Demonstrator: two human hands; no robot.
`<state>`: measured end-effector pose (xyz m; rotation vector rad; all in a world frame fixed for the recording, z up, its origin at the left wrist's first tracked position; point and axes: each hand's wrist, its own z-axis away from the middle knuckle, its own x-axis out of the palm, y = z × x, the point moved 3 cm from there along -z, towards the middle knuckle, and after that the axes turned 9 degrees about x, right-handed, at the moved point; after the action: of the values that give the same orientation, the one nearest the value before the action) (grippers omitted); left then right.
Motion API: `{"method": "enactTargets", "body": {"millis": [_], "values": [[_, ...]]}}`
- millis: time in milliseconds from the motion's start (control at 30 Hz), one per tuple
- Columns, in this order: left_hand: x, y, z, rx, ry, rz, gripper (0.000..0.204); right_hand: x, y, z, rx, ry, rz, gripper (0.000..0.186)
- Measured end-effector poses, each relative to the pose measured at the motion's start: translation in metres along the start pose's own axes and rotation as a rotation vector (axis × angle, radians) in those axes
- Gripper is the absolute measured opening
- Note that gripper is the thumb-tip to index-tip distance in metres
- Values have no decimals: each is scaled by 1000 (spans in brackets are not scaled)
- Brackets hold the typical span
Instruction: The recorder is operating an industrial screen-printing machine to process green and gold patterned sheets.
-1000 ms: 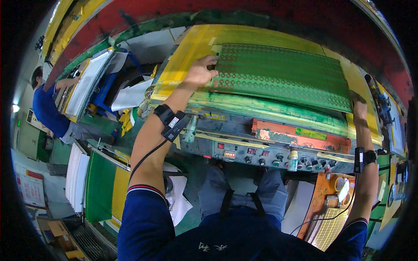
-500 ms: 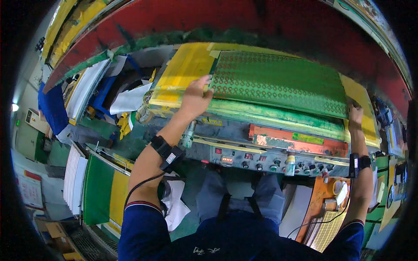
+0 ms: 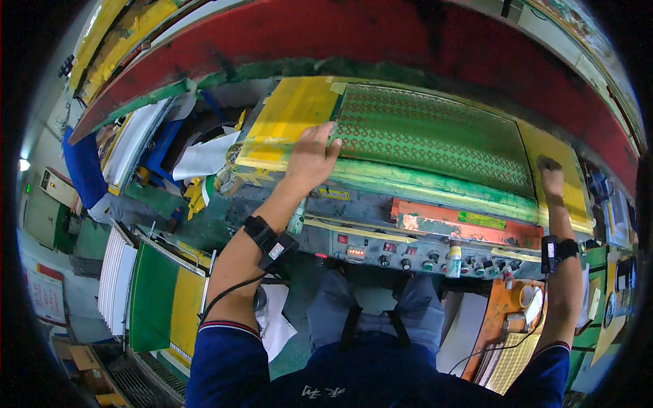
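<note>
A green circuit board panel (image 3: pixel 435 139) with rows of small copper-coloured rings lies on the yellow-taped bed (image 3: pixel 289 112) of a machine. At the panel's left edge is my left hand (image 3: pixel 314 158), its fingers stretched out and the thumb apart, touching or just beside the edge. My right hand (image 3: pixel 551 178) is over the yellow tape to the right of the panel, a small gap away from it. Its fingers are curled in, with nothing visible in them. A green-stained strip (image 3: pixel 435 182) runs along the bed's front.
A wide red beam (image 3: pixel 326 37) with a green-stained lower edge spans above the bed. Below the bed sits a control panel (image 3: pixel 401 257) with knobs. Green and yellow boards (image 3: pixel 153 296) stand in a rack at left. Another person's blue sleeve (image 3: pixel 85 166) shows at far left.
My right hand has come off the panel's right edge onto the yellow tape. The panel's right end has shifted slightly left. My left hand stays at the left edge.
</note>
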<state>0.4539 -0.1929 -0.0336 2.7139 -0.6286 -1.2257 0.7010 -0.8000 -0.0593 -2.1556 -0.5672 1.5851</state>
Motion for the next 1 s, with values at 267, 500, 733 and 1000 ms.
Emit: {"method": "enactTargets", "body": {"millis": [267,500,733,1000], "values": [[-2,-16,19,144,222,-46,32,-47,-175,181,-350,122,-396,23],[-34,77,57,-254,103,649,28,-7,-119,377,-559,-200,-242,26],[-16,202,139,120,-553,702,19,-6,91,515,67,-122,201,25],[5,250,171,151,-732,775,23,-59,184,503,320,-91,598,32]]}}
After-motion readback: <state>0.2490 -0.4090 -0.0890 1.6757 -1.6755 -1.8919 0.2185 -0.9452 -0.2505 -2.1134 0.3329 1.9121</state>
